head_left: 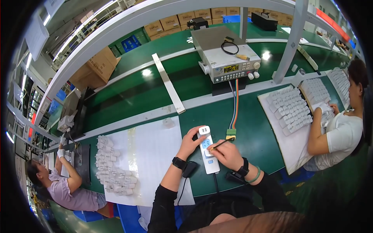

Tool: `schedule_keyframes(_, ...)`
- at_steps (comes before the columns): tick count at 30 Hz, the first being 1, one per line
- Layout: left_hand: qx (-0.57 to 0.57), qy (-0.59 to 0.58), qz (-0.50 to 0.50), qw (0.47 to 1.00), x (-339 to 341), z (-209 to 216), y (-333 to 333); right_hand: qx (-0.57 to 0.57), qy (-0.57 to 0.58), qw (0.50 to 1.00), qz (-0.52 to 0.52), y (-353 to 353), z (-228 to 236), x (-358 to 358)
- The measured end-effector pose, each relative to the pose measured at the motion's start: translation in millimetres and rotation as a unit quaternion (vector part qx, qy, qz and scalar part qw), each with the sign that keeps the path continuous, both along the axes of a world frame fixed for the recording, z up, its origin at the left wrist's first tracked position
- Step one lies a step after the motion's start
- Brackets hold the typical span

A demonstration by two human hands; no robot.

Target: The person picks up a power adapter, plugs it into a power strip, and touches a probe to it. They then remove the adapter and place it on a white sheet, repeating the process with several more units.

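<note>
My left hand [190, 143] was closed around the upper end of the white rectangular power strip [208, 152], which lay a little below the middle of the frame on the green surface [256, 136]. A white plug adapter [204, 131] sat in the top socket, just above my fingers. My right hand [227, 153] pinched a thin dark probe with a yellowish tip [220, 144] and rested across the strip, so the tip pointed to its middle.

I judged that the good way was to press the strip flat with the left hand, so it could not slide, and to keep the right wrist low on the surface for a steady tip. The touch had to be light and straight, not sideways.

The rainbow ribbon cable [234, 103] came down from the grey bench instrument [229, 62] in the upper middle to a green connector [230, 134] just right of the strip; I had to keep my hand off it. A pile of white adapters [112, 167] lay on the white sheet [155, 155] at lower left.
</note>
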State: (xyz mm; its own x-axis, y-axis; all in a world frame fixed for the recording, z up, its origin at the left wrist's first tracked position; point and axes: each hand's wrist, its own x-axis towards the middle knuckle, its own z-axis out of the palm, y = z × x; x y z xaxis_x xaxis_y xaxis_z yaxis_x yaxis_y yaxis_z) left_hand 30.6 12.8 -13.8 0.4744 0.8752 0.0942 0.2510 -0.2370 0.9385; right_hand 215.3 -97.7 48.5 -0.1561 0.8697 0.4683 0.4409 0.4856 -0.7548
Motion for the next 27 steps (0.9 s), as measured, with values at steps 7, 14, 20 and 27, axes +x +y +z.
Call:
schedule_keyframes(7,0.095,-0.179,0.078,0.976,15,66,79,-0.056,0.071,0.996,0.027,2,-14,7)
schedule_keyframes(14,0.275,0.294,0.146,0.903,47,55,201,-0.123,0.081,0.986,0.073,3,-15,0)
schedule_keyframes(20,0.227,0.388,0.111,0.887,39,47,195,-0.127,0.086,0.985,0.077,1,-18,-3)
schedule_keyframes(27,0.225,0.48,0.108,0.841,-109,133,123,-0.122,0.089,0.986,0.072,2,-13,4)
